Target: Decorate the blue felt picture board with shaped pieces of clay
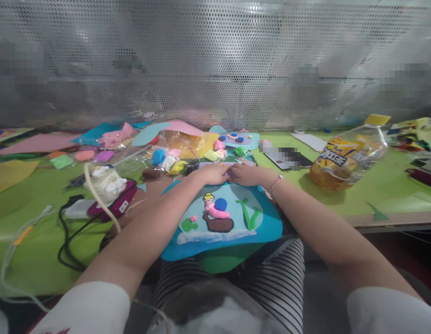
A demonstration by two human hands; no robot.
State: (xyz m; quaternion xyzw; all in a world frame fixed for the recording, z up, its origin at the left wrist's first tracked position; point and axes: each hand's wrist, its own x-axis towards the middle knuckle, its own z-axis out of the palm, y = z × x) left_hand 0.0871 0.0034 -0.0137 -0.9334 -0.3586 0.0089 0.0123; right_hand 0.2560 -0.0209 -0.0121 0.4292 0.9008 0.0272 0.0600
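Observation:
My left hand [211,173] and my right hand [246,174] meet fingertip to fingertip at the far edge of a blue felt picture [271,225]. Both lie knuckles up with fingers curled together; whatever sits between the fingertips is hidden. The picture carries a pink clay figure with a blue ball [218,208], a brown clay lump [219,224], green stems [250,214] and a white strip along the bottom. A bracelet [275,183] circles my right wrist. Small clay pieces in bags [173,160] lie just beyond my hands.
A green table top [375,195] holds coloured felt sheets [37,144] at the far left, a magenta phone with cables [112,204], a second felt piece [238,139], a snack bag [347,160] at right. A perforated metal wall [215,60] closes the back.

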